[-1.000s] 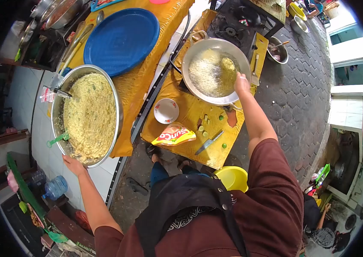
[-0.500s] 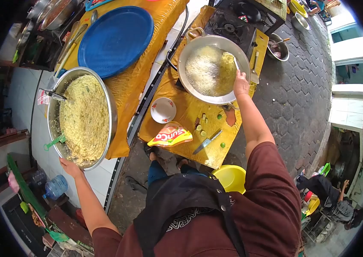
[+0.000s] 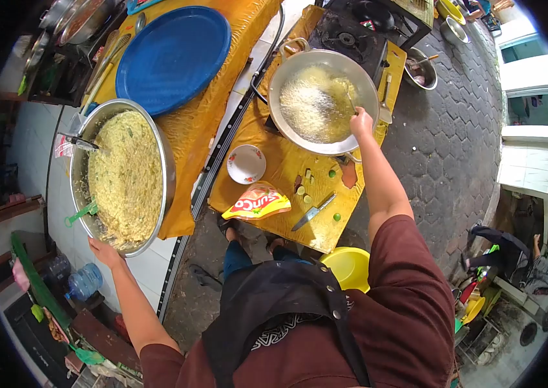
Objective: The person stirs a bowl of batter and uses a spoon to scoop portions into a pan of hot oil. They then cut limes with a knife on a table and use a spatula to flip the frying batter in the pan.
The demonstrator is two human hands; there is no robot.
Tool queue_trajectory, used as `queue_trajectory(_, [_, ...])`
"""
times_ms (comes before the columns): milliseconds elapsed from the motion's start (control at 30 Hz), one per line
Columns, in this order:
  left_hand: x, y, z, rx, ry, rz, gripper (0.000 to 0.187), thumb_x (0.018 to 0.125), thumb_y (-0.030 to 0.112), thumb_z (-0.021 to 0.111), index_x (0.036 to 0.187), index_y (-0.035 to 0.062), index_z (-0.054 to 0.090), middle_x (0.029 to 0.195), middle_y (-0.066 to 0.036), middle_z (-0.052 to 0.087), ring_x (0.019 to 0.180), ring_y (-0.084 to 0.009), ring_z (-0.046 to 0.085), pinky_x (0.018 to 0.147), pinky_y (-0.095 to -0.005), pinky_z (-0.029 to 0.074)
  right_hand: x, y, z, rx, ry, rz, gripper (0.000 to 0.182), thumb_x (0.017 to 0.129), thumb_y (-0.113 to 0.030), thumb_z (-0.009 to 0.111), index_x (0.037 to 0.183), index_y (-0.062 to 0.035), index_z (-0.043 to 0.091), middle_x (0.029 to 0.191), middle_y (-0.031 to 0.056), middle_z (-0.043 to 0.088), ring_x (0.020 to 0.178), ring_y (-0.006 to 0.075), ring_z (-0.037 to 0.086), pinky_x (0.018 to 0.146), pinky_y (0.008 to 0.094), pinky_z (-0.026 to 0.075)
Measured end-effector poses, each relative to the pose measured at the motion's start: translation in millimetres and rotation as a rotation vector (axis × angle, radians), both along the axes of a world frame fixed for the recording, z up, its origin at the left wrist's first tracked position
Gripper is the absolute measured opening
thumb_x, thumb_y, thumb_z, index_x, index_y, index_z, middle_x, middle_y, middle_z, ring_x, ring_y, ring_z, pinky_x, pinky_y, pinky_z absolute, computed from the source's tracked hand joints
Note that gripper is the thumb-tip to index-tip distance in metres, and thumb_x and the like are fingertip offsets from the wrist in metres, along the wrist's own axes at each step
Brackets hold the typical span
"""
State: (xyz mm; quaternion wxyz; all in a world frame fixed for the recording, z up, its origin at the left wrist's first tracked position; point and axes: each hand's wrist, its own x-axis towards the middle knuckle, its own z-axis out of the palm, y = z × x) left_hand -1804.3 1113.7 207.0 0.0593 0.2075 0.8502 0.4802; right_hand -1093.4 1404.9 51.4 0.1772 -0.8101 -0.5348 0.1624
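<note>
My left hand (image 3: 103,251) grips the near rim of a large metal basin (image 3: 169,173), thumb and fingers closed on it. Yellow, lumpy batter (image 3: 128,181) with green flecks fills the basin, and a green-handled utensil (image 3: 82,213) and a dark-handled one (image 3: 80,141) stick out over its left side. In my right hand (image 3: 362,121), closed, is the handle of a spoon (image 3: 352,102) tilted down into a wide metal frying pan (image 3: 292,132). Pale foam (image 3: 306,107) bubbles on the oil there. The spoon's bowl is hard to make out against the oil.
Below the pan are a white flowered bowl (image 3: 246,164), a SunCo pouch (image 3: 258,202), a knife (image 3: 313,211) and cut limes (image 3: 300,190). A blue tray (image 3: 174,58) lies beyond the basin. A yellow tub (image 3: 346,268) stands by my legs. Another person (image 3: 513,249) is at far right.
My right hand has dipped and turned the spoon; the yellow batter lump on it has gone down into the oil. My left hand stays on the basin. The person at right has shifted.
</note>
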Motion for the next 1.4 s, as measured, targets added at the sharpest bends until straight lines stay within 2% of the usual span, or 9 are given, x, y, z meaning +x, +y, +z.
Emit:
queue_trajectory(233, [44.0,19.2,26.7,0.082,-0.097,0.096,0.051,0.093,0.035,0.03,0.128,-0.0021,0.033,0.129,-0.016,0.039,0.112,-0.0282,0.044,0.093,-0.033,0.036,24.7,12.7,-10.5,-0.083,0.088,-0.119,0.035,0.072,-0.01,0.048,0.105,-0.0063,0.059,0.099,0.0196,0.06,0.095,0.0325,0.056,0.084,0.0375,0.042])
queue_trajectory(367, [13.7,6.4,6.0,0.026,-0.004,0.058,0.052,0.093,0.037,0.031,0.127,-0.0023,0.034,0.128,-0.016,0.039,0.112,-0.0281,0.044,0.092,-0.033,0.037,50.0,24.0,-43.0,-0.004,0.185,-0.129,0.037,0.074,-0.007,0.044,0.109,-0.0078,0.057,0.065,0.0092,0.057,0.048,0.0174,0.052,0.037,0.0332,0.039])
queue_trajectory(433, [14.3,7.3,5.8,0.016,0.005,0.071,0.052,0.092,0.037,0.031,0.127,-0.002,0.034,0.127,-0.016,0.04,0.11,-0.0279,0.045,0.091,-0.033,0.038,31.4,18.7,5.7,-0.104,0.476,-0.311,0.035,0.071,-0.008,0.047,0.103,-0.0046,0.06,0.093,0.0179,0.062,0.087,0.0301,0.059,0.073,0.0362,0.047])
queue_trajectory(700, [48.3,19.1,29.0,0.12,-0.117,0.09,0.051,0.093,0.036,0.032,0.127,-0.0016,0.033,0.126,-0.016,0.041,0.108,-0.0263,0.046,0.09,-0.0321,0.038,32.3,2.6,17.8,0.087,0.168,-0.153,0.037,0.071,-0.01,0.048,0.106,-0.0021,0.058,0.09,0.0153,0.062,0.075,0.0257,0.06,0.066,0.0308,0.047])
queue_trajectory(767, [43.0,16.7,23.0,0.15,-0.142,0.092,0.051,0.093,0.036,0.032,0.127,-0.0016,0.033,0.125,-0.016,0.041,0.108,-0.0261,0.046,0.09,-0.0318,0.038,26.7,-6.5,42.1,0.218,0.547,-0.215,0.035,0.075,-0.007,0.047,0.109,-0.0032,0.055,0.061,0.0038,0.052,0.041,0.0129,0.045,0.034,0.0272,0.034])
queue_trajectory(900, [30.0,14.6,8.1,0.117,0.06,0.032,0.047,0.093,0.034,0.031,0.122,-0.003,0.038,0.118,-0.017,0.046,0.103,-0.0257,0.047,0.089,-0.0321,0.037,-8.0,-46.6,145.0,0.178,1.268,-0.232,0.038,0.079,-0.003,0.05,0.116,-0.0009,0.044,0.063,0.0008,0.049,0.04,0.0052,0.036,0.032,0.0197,0.025])
queue_trajectory(1100, [12.2,11.6,-22.7,0.181,0.231,-0.028,0.055,0.093,0.042,0.022,0.11,-0.0053,0.045,0.099,-0.019,0.052,0.091,-0.0308,0.048,0.083,-0.0399,0.036,-119.5,-110.6,267.9,0.057,1.481,0.09,0.037,0.083,-0.003,0.047,0.119,0.0018,0.044,0.076,0.0039,0.052,0.043,0.0009,0.032,0.035,0.0132,0.024])
queue_trajectory(1267, [34.3,18.6,-0.1,0.272,0.162,0.071,0.043,0.092,0.025,0.036,0.119,-0.0081,0.038,0.117,-0.021,0.042,0.107,-0.0314,0.041,0.093,-0.0367,0.03,-266.7,-161.8,308.2,-0.175,1.246,0.288,0.043,0.078,-0.003,0.048,0.121,-0.0063,0.046,0.068,-0.0017,0.047,0.041,0.0,0.031,0.033,0.0145,0.023])
queue_trajectory(1400, [36.3,20.0,2.3,0.36,0.102,0.031,0.042,0.092,0.025,0.037,0.119,-0.0076,0.038,0.117,-0.021,0.041,0.105,-0.0307,0.041,0.092,-0.0355,0.031,-365.0,-190.8,284.3,0.212,0.458,1.013,0.035,0.076,-0.001,0.049,0.11,-0.0001,0.053,0.092,0.0213,0.059,0.082,0.0297,0.059,0.074,0.0368,0.046])
